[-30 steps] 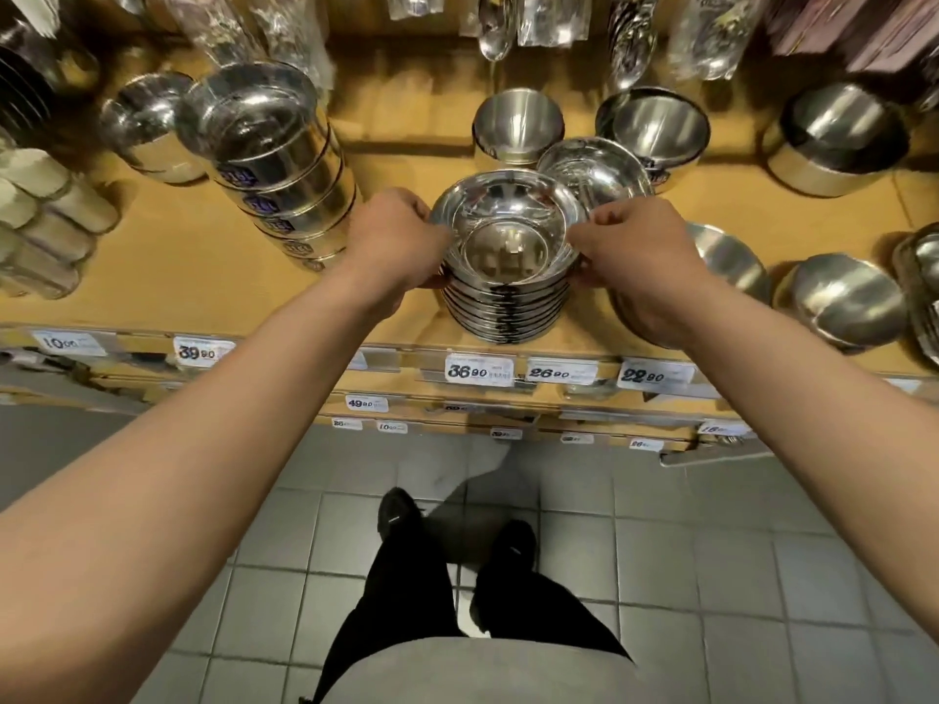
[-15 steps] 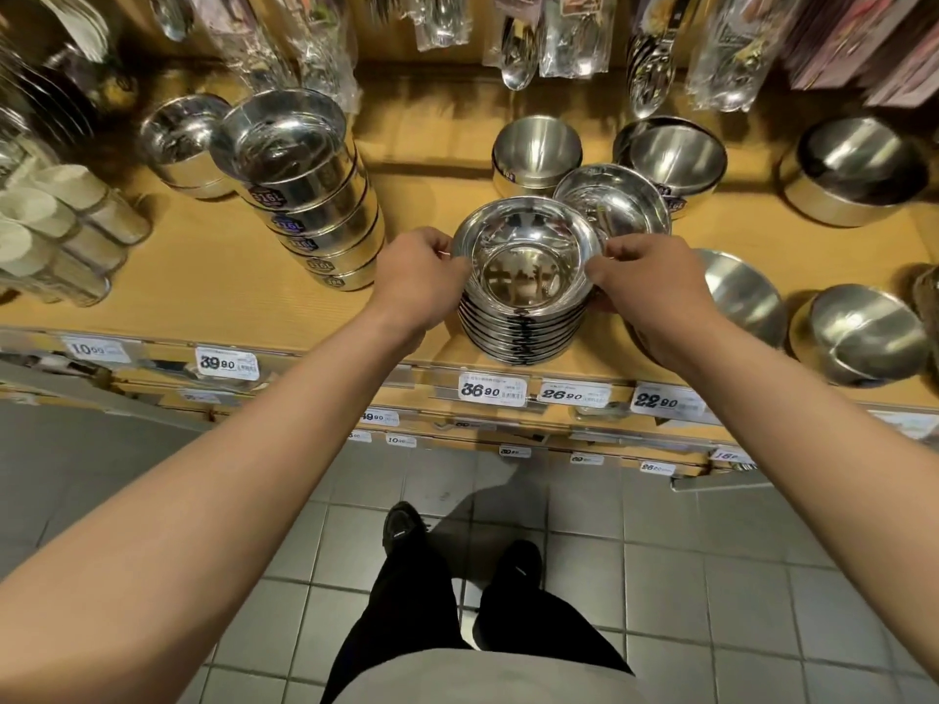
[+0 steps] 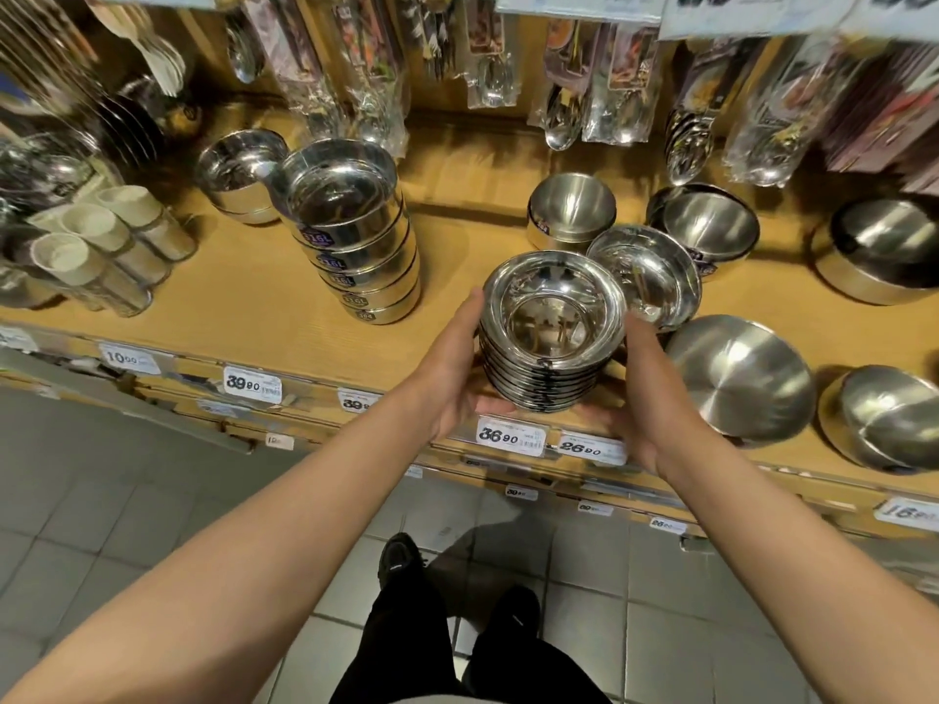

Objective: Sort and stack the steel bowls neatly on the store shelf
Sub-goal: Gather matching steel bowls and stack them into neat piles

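Step in hand: squaring up and relocating a nested stack of wide-rim bowls (image 3: 553,330), centre of frame, at the front edge of the shelf (image 3: 284,317) just above the 36.90 price tag (image 3: 510,435). The stack appears carried or half-lifted; whether its base touches the shelf cannot be told. Left hand (image 3: 460,363) is cupped against the stack's left side, thumb up by the top rim, fingers curled under the bottom bowl. Right hand (image 3: 643,393) mirrors it on the right side, palm to the rims, fingers reaching under. Both hands grip the stack, neither loose. Rims look roughly aligned, slight lean toward lower right of frame. Next move, by judgement: set the stack flat on a bare patch of shelf, approx. mid-frame, keep both palms on until it sits level, then release. Watch clearance: a shiny single bowl (image 3: 645,276) lies just beside the stack, upper right, and an upturned bowl (image 3: 739,373) sits near the right wrist. Tall labelled stack (image 3: 355,236) stands well apart, upper left.
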`<state>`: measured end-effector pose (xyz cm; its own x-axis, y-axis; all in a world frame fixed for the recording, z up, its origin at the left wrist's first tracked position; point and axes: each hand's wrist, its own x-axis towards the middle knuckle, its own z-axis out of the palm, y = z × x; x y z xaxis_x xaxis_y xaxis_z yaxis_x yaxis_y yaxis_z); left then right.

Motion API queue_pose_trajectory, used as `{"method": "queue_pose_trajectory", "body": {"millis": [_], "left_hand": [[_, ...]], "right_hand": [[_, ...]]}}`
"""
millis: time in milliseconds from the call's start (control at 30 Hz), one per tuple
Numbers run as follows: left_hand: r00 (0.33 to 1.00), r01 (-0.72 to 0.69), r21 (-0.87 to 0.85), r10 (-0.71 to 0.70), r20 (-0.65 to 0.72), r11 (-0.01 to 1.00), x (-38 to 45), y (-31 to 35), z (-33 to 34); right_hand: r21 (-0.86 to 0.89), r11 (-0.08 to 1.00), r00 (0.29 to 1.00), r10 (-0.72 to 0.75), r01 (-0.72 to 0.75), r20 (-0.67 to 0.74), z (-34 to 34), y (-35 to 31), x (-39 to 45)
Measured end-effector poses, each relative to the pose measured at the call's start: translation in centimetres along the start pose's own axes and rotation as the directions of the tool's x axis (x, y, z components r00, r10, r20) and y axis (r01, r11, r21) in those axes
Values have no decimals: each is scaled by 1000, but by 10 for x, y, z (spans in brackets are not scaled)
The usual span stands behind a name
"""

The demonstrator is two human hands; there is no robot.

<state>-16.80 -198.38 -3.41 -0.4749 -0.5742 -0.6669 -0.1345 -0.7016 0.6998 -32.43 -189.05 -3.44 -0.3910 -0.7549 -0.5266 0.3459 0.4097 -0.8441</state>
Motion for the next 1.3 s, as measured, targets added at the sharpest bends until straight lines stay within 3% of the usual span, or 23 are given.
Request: {"method": "queue_pose_trajectory", "body": {"millis": [333, 667, 767, 833, 900, 1000, 1300], "left_hand": [[997, -20, -10, 19, -73, 1000, 12, 24, -25], [994, -28, -47, 23, -107, 999, 20, 26, -28], [964, 5, -50, -18, -265, 999, 1, 6, -28], [955, 48, 9, -43, -293, 999, -12, -12, -22], [962, 92, 110, -60, -265, 990, -20, -27, -13], [978, 79, 233, -30, -207, 969, -22, -32, 5], [992, -31, 212, 57, -117, 977, 1, -23, 29]], "right_hand": [[13, 1000, 999, 17, -17, 33, 23, -13, 27], [3, 998, 998, 55, -55, 19, 5, -22, 33], [-55, 998, 997, 16, -20, -80, -27, -27, 25], [-131, 991, 975, -61, 34, -214, -54, -34, 23], [-301, 951, 935, -165, 67, -314, -77, -42, 31], [-517, 856, 907, -241, 31, -345, -95, -53, 54], [-813, 568, 921, -234, -129, -310, -95, -58, 114]]}}
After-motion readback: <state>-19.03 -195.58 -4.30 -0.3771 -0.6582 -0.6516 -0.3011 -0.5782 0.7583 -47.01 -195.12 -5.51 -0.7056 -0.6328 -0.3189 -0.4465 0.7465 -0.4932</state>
